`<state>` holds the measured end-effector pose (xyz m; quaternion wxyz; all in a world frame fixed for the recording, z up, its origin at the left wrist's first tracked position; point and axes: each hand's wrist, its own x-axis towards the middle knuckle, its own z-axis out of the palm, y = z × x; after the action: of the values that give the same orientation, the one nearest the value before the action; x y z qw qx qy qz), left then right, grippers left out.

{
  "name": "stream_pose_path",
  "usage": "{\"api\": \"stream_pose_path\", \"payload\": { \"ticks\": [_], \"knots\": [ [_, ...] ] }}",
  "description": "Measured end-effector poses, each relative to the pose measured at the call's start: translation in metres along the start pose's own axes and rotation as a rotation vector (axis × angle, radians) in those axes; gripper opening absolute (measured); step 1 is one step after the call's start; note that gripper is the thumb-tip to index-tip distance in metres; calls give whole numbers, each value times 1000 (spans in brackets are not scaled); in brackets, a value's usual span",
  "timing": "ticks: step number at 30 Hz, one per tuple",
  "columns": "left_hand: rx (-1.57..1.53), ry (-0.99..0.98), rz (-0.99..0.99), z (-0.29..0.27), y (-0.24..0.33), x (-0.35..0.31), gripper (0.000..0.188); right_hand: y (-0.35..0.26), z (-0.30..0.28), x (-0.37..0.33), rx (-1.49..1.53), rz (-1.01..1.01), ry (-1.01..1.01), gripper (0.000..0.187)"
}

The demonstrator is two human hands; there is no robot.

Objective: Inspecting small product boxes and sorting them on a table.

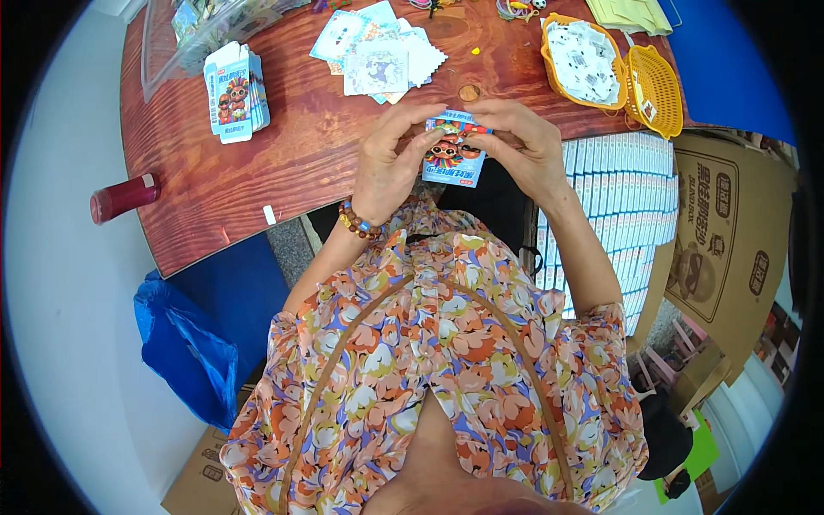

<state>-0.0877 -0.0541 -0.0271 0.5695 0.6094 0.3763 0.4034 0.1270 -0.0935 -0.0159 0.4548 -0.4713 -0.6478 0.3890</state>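
Just over the table's front edge I hold a small light blue printed box (pixel 453 168) with cartoon figures in sunglasses on its face. My left hand (pixel 390 154) grips its left side, with the thumb on the front and the fingers at the top edge. My right hand (pixel 525 148) pinches the upper right part in the same way. The fingers hide part of the box's top, and I cannot tell if its flap is closed. Beyond my hands lies a loose pile of printed cards (pixel 378 70). A stack of flat matching boxes (pixel 233 96) rests to the left.
A yellow basket (pixel 620 65) of small white packets and another yellow basket (pixel 659 90) stand at the right. Below them is a carton (pixel 730 249) filled with rows of boxes (pixel 614 206). A clear bin (pixel 163 64), a dark red bottle (pixel 125 199) and a blue bag (pixel 184 352) are leftward.
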Motion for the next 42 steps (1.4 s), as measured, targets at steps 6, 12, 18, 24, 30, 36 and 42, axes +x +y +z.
{"api": "stream_pose_path", "payload": {
  "ticks": [6,12,18,24,30,36,42],
  "knots": [
    [49,-5,34,5,-1,-4,35,-11,-5,0,365,244,30,50],
    [-35,-33,20,15,8,0,39,-9,-4,-18,432,329,30,55],
    [116,-82,7,19,2,1,37,16,17,-36,398,302,42,46],
    [76,-267,-133,51,-2,1,37,-13,-30,-74,94,519,76,31],
    [122,-337,-148,41,2,6,42,-2,-193,-235,-404,591,903,22],
    [223,-352,-110,34,17,1,39,66,-266,-392,-1214,1504,692,35],
    [325,-281,-100,3,25,-5,38,165,-249,-422,-840,1158,827,42]
  ]
}}
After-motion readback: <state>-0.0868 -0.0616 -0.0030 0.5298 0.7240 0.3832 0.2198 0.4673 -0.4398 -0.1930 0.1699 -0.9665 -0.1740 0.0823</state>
